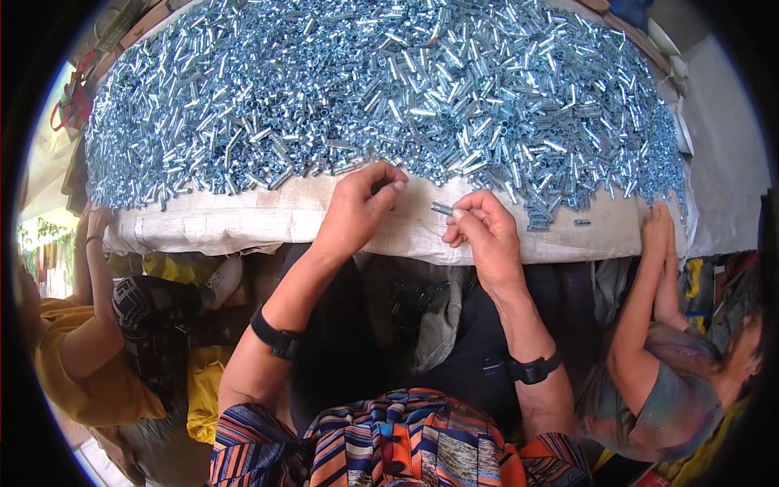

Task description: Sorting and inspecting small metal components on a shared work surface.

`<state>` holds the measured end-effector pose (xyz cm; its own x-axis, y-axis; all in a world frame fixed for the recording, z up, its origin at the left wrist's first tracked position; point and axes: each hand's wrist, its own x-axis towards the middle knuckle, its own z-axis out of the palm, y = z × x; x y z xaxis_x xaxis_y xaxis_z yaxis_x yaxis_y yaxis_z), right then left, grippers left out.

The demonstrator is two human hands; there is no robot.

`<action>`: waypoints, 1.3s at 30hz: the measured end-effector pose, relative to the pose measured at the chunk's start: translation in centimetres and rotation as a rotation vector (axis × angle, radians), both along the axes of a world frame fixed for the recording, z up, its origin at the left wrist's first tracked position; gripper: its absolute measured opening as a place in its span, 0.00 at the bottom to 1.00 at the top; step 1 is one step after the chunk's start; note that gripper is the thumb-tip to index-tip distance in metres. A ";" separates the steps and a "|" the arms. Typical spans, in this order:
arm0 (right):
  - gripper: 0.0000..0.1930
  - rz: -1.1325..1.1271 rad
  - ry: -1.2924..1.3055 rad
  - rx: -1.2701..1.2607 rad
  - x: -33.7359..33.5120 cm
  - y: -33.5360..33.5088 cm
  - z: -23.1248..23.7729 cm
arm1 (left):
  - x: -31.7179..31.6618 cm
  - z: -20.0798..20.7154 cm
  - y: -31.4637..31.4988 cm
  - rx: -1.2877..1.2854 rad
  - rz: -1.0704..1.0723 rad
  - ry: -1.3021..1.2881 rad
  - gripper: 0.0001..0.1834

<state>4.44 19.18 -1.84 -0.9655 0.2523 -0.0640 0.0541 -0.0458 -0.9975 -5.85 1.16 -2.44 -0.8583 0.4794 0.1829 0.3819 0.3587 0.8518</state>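
A short silvery metal tube (442, 209) sticks out between the thumb and fingers of my right hand (489, 235), over the cloth near the table's front edge. To its left, my left hand (363, 209) is closed, its thumb close to the curled index finger. Whatever it may hold is hidden or too small to make out. Beyond both hands spreads a wide heap of shiny, bluish metal tubes (324, 105), lying in all directions. Right of my right hand, one loose tube (582, 221) rests on the cloth beside a small cluster (540, 217) at the heap's edge.
A whitish cloth (235, 217) covers the table and hangs over its front edge. On the left, a person in a yellow shirt (73, 357) reaches to the heap. Another person in a grey patterned shirt (649, 398) works at the right end.
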 end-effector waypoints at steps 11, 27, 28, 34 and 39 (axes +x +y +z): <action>0.03 0.050 0.051 -0.240 0.4 -1.9 0.9 | 2.8 0.7 -0.9 0.638 -0.172 -0.717 0.09; 0.04 0.117 0.052 -0.504 1.5 -1.6 -0.5 | 3.2 -0.4 -1.0 0.815 -0.222 -1.008 0.06; 0.04 0.125 0.054 -0.488 1.5 -1.6 -0.5 | 3.2 -0.4 -1.0 0.815 -0.221 -1.009 0.06; 0.04 0.096 0.008 -0.450 1.4 -1.4 -1.0 | 3.0 0.1 -0.6 0.528 -0.186 -0.788 0.07; 0.04 0.015 0.060 -0.194 0.1 -1.4 -1.8 | 2.6 -1.3 0.7 0.276 -0.064 -0.174 0.04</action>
